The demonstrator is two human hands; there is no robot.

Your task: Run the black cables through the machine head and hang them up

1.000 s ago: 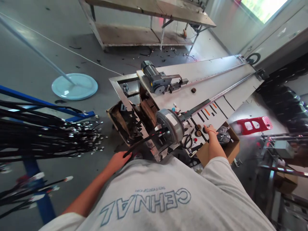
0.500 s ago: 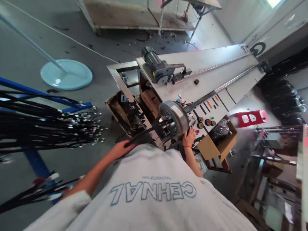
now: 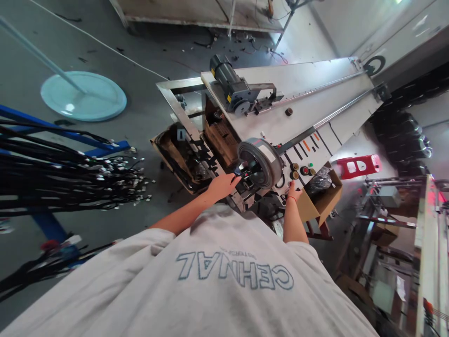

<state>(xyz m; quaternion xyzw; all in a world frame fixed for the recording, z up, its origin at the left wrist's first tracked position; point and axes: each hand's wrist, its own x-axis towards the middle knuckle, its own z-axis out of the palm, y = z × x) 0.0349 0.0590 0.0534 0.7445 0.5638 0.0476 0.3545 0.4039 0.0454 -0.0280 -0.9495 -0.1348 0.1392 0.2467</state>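
Observation:
My left hand [image 3: 221,185] reaches to the near side of a round grey wheel [image 3: 261,164] with a pale label, mounted at the table's front end. Its fingers are pinched together beside dark metal parts; what lies between them is too small to make out. My right hand [image 3: 293,191], a red string at its wrist, rests at the table's edge by the control buttons [image 3: 294,171], one finger stretched toward the panel. It appears to hold nothing. From the wheel, a dark bar [image 3: 297,140] runs back along a metal rail.
A motor [image 3: 228,79] stands on the white table [image 3: 315,84]. An open carton [image 3: 324,199] with plastic wrap is at the right; another box [image 3: 175,159] sits below left. Bundles of black cables [image 3: 87,178] hang on a blue rack. A round stand base [image 3: 84,96] is on the floor.
My left hand has moved right and forward, from the black cable by my waist to the wheel. My right hand has shifted slightly right along the panel. The view has moved a little.

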